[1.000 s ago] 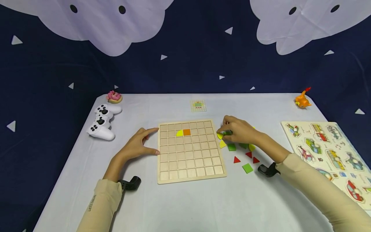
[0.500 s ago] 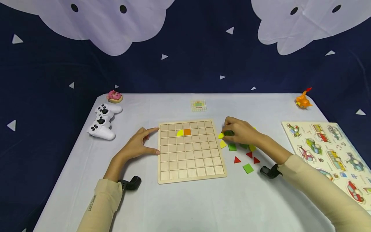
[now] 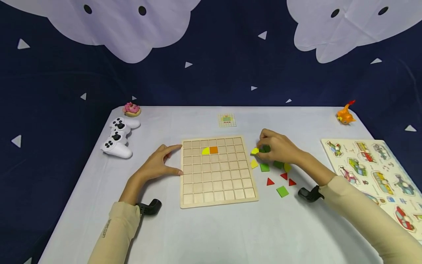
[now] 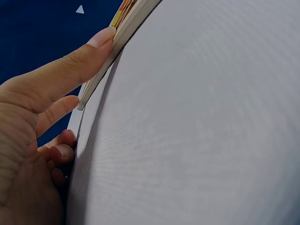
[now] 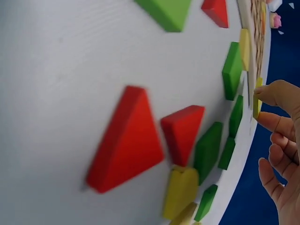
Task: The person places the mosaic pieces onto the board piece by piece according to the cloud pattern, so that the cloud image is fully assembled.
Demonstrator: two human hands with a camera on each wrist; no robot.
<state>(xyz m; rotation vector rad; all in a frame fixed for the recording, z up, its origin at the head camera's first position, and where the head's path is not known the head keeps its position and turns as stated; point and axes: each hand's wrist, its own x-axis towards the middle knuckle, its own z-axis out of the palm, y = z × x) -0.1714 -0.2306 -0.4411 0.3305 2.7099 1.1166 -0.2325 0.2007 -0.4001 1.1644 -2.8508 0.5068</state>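
In the head view a square wooden grid board [image 3: 219, 183] lies mid-table. A yellow quarter-circle piece [image 3: 206, 150] and an orange square piece [image 3: 214, 150] sit side by side in cells of its second row. My left hand [image 3: 156, 164] touches the board's left edge with thumb and index fingertip, spread apart along it. Right of the board, my right hand [image 3: 277, 146] pinches a yellow piece with a curved edge [image 5: 257, 98] between thumb and index finger. Loose green squares [image 3: 282, 191], red triangles [image 3: 270, 182] and yellow pieces [image 3: 254, 164] lie around and below this hand, some partly hidden.
A small pattern card [image 3: 227, 120] lies behind the board. At the left are a white game controller [image 3: 118, 137] and a pink figurine [image 3: 132, 109]. An orange toy [image 3: 345, 115] stands at the back right, with a picture puzzle board [image 3: 372, 165] in front of it.
My right hand, with the yellow piece, has shifted slightly right, away from the board's edge. My left hand has stayed at the board's left edge.
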